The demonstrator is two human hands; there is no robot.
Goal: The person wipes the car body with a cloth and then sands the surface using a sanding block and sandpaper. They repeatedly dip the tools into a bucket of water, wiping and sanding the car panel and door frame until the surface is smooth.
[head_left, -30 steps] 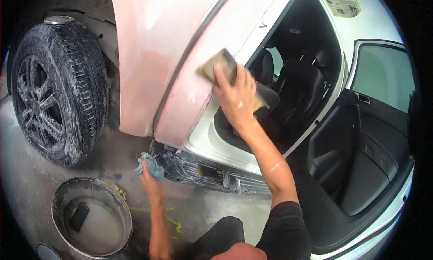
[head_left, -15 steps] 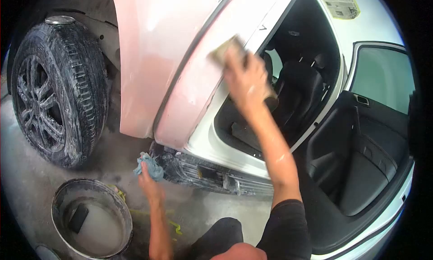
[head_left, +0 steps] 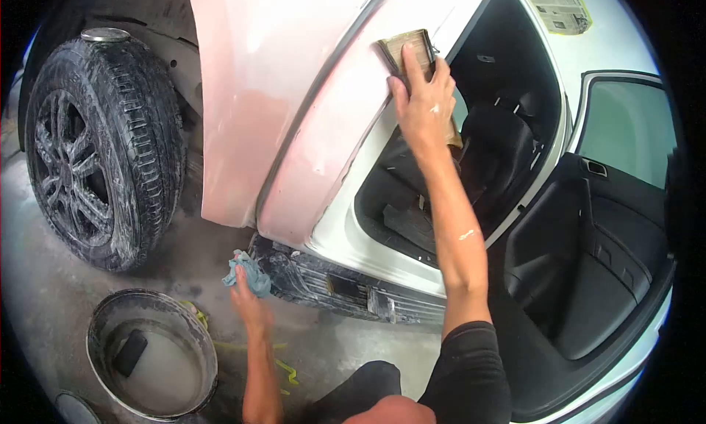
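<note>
My right hand (head_left: 426, 100) presses a worn tan piece of sandpaper (head_left: 409, 49) against the pinkish-white car panel (head_left: 323, 137), close to the door opening. Its fingers lie over the sandpaper, and another brown end sticks out below the palm. Whether a block sits inside is hidden. Low on the left, my left hand (head_left: 246, 295) is closed around a crumpled blue-grey cloth (head_left: 248, 273), beside the dark side step (head_left: 346, 288). White smears mark the right hand and forearm.
A dusty wheel (head_left: 110, 152) stands at the left with a round metal lid (head_left: 105, 35) on top. Below it, a bucket (head_left: 94, 343) holds cloudy water and a black block (head_left: 131, 353). The car door (head_left: 581, 255) hangs open at the right; seats (head_left: 496, 141) show inside.
My right hand has slid the sandpaper up and to the right along the panel. My left hand keeps the cloth in nearly the same spot. The view has shifted slightly.
</note>
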